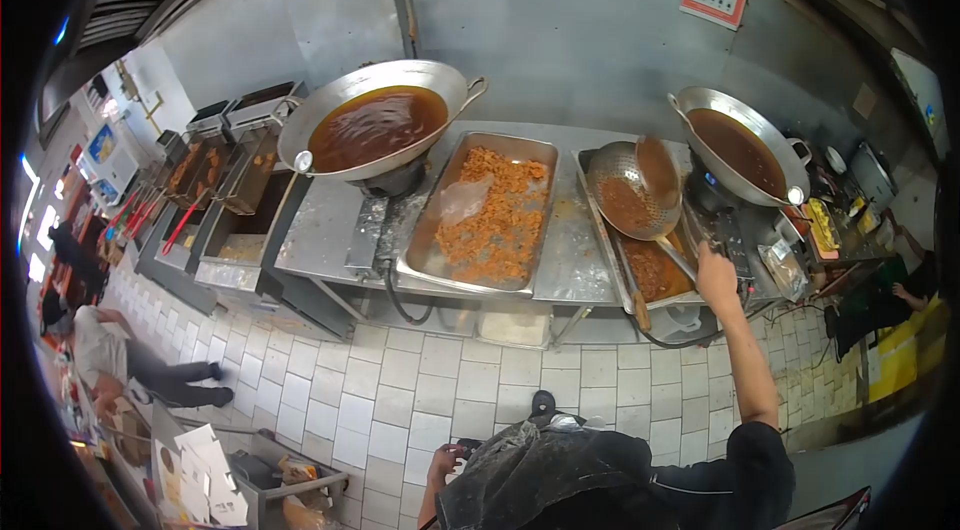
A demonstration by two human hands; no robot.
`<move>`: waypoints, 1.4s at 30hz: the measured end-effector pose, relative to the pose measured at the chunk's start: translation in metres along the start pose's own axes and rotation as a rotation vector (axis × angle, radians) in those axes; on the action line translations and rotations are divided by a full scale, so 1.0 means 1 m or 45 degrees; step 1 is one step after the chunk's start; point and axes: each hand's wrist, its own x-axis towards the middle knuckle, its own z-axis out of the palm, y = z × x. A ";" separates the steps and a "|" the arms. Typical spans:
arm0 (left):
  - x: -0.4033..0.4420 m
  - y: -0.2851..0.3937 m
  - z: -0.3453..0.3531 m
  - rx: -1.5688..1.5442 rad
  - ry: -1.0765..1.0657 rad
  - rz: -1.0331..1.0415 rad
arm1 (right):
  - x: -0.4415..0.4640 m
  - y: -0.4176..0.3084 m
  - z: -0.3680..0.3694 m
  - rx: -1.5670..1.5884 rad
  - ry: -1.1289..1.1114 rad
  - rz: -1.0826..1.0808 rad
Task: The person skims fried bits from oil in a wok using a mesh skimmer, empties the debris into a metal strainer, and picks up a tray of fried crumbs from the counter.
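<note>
My right hand (716,280) is closed around the handle of a large perforated skimmer (618,202). The skimmer's bowl rests over a metal tray (585,170) with brown crumbs and dark oil (655,275) in it. A brown-coated round ladle or scoop (657,170) overlaps the far side of the skimmer bowl. Near the tray's front corner lies a wooden handle (640,310); which tool it belongs to is unclear. Low beside my body, my left hand (443,460) has its fingers curled at a small dark object, too unclear to name.
Two wide metal woks of brown oil, one left (300,130) and one right (690,100), stand on burners. Between them sits a steel tray (410,250) of orange-brown fried crumbs. Fryers (240,250) stand at left. Other people (105,345) are at the far left and right.
</note>
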 end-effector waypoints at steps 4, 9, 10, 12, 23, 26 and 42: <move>0.021 0.008 0.007 -0.070 -0.164 0.094 | -0.013 0.020 0.039 -0.131 0.108 -0.014; 0.009 0.037 0.009 0.106 -0.135 0.085 | -0.012 0.022 0.040 -0.112 0.129 -0.097; 0.010 0.034 0.008 0.098 -0.146 0.066 | -0.008 0.022 0.039 -0.145 0.082 -0.111; 0.013 0.029 0.004 0.044 -0.163 0.064 | 0.000 0.019 0.037 -0.207 -0.002 -0.145; 0.012 -0.075 -0.040 0.164 -0.038 0.068 | 0.018 0.002 0.056 -0.158 0.159 -0.048; 0.005 -0.084 -0.045 0.220 0.005 -0.001 | 0.024 0.005 0.059 -0.227 0.139 -0.132; 0.027 0.025 -0.102 0.326 -0.168 0.215 | -0.002 -0.081 0.016 0.192 0.152 0.335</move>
